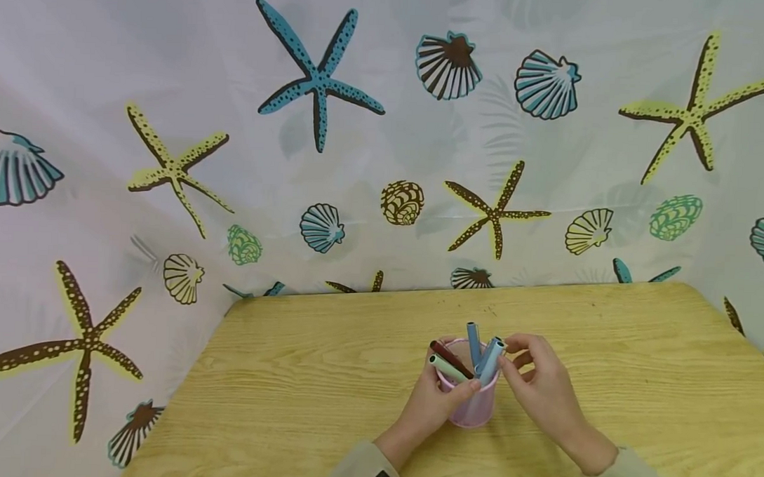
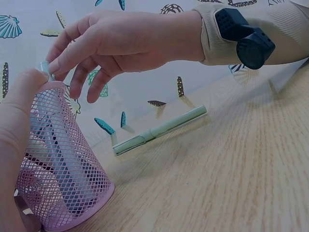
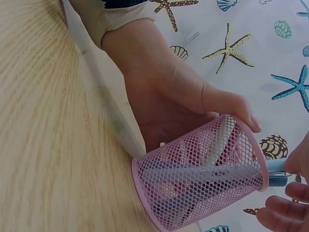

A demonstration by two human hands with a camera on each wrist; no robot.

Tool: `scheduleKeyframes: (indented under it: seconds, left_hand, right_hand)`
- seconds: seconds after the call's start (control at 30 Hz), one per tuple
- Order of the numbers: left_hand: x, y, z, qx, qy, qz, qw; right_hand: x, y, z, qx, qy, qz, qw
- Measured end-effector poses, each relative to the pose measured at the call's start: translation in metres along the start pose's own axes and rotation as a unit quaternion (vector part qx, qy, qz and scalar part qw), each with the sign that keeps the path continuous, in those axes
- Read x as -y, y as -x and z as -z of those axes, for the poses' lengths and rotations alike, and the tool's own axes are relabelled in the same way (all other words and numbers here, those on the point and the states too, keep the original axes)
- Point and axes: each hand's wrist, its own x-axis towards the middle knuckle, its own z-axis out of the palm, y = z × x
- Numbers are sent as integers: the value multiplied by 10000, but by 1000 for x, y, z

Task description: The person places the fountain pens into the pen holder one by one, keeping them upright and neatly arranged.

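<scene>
My left hand grips a pink mesh pen cup around its side, with the thumb over the near rim. Several capped pens lean inside: a dark red pen, a pale green pen, a blue pen and others. At the cup's right rim, my right hand pinches the top of a light blue pen between thumb and finger; its lower part is inside the cup. Another pale green pen lies on the table beside the cup in the left wrist view.
The cup stands on a wood-grain table. A white curtain printed with starfish and shells hangs behind the table and along its sides.
</scene>
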Motion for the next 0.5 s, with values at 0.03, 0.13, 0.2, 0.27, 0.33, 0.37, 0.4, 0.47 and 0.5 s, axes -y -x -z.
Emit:
scheduleKeyframes:
  seconds: [0.03,0.13,0.2,0.27,0.33,0.37,0.4,0.47,0.5]
  left_hand:
    - [0,0,0,-9,-11,-12,10000]
    - [-1,0,0,-16,10,-27,10000]
    - [-1,0,0,-11,6,-1,10000]
    - [-2,0,0,-14,0,54,10000]
    - [-2,1,0,-12,1,106,9999]
    - [-1,1,0,-11,0,126,9999]
    - [-1,1,0,-12,-4,134,9999]
    - [-1,0,0,-19,-10,130,9999]
    - [-1,0,-1,-22,3,116,9999]
  right_hand:
    - [-1,0,1,3,45,17,10000]
    - [-3,0,4,26,140,9,9999]
    - [-5,1,6,47,180,-24,9998]
    - [-8,3,8,74,240,-83,9997]
    - [-10,4,10,80,316,-114,9994]
    - [-12,4,11,93,362,-133,9992]
    - [-13,5,13,108,409,-148,9990]
    - [-15,5,15,128,525,-184,9984]
    - [-16,6,17,132,560,-206,9981]
